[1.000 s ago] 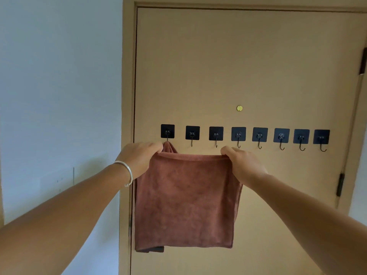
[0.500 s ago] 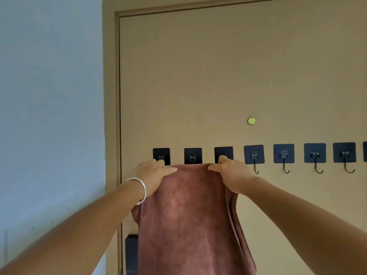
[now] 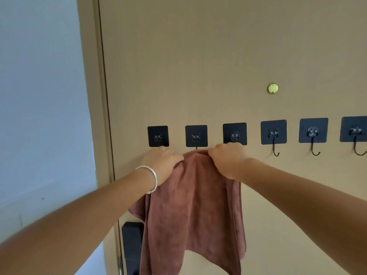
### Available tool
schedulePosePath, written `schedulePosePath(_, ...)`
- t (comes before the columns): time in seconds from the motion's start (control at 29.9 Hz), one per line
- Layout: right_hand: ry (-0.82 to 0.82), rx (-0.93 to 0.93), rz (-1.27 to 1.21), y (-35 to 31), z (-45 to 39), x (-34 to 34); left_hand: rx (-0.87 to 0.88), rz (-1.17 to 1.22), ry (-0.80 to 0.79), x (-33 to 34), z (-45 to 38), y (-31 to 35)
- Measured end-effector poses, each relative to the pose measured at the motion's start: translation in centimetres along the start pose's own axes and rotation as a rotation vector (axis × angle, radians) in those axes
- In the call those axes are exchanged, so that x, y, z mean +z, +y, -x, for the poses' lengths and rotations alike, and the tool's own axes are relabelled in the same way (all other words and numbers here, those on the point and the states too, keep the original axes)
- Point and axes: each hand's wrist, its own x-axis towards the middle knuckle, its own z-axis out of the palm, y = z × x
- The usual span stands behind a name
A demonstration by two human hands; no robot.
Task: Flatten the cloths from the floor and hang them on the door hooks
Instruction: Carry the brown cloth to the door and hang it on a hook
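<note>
- Tan door fills most of my view, with its frame and a pale blue-grey wall off to the left of both hands.
- Across the door runs a row of black square hooks, six of them in my picture; a small yellow-green round dot sits above the row, up and to the right of my right hand.
- My left hand has its grip curled round the upper left part of the brown cloth, fingers bunched into the fabric just below the leftmost hook.
- A silver bangle circles that wrist.
- My right hand pinches the upper right part of the cloth, knuckles touching or just under the third hook; its curved prong is hidden behind the hand.
- Between the two grips the cloth's top edge rises to a small peak right under the second hook. I cannot tell whether it is caught on the prong.
- Below both grips the cloth hangs down against the door in long folds, uneven at the bottom, its lower left running out of the picture.
- A black door handle plate shows below my left hand, partly behind the cloth's left edge.
</note>
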Motion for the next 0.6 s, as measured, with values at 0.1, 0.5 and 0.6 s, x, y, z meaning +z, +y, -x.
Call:
schedulePosePath(0.1,-0.111,-0.033,-0.017,-1.8,0.6,1.0,0.06,-0.012,-0.035,0.9,0.1,1.5)
schedulePosePath(0.5,-0.064,-0.064,-0.125,-4.3,2.2,3.4,0.12,0.035,-0.173,1.2,0.5,3.0)
schedulePosePath(0.6,-0.18,-0.072,-0.227,-4.8,3.3,3.5,0.088,0.247,-0.378,1.8,1.2,3.2)
